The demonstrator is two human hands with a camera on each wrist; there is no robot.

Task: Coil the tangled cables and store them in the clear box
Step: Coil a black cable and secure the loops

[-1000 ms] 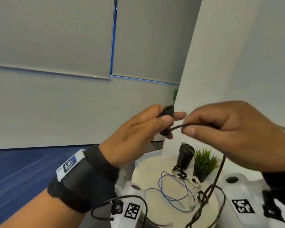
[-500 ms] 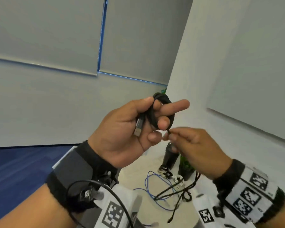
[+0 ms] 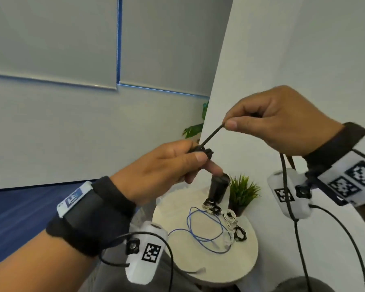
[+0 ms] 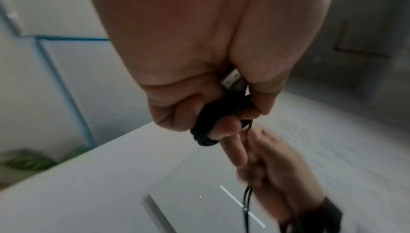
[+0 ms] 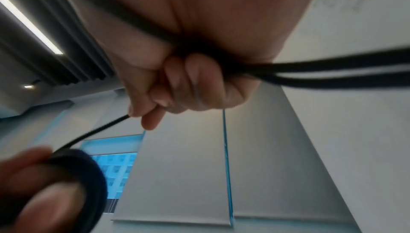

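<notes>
My left hand grips a small coil of black cable wound round its fingers. In the left wrist view the coil loops round two fingers, and a silver USB plug is tucked against the palm. My right hand is up and to the right of the coil and pinches the same cable, which runs taut between the hands. The slack hangs down below the right wrist. In the right wrist view the fingertips pinch the strand. I see no clear box plainly.
Below the hands stands a small round white table. On it lie a loose blue cable, three small bundled cables, a black cup and a small green plant. Walls stand close behind and to the right.
My right hand has gone from just under the coil to above and right of it, drawing the cable taut. My left hand has dropped and turned palm down, still holding the coil.
</notes>
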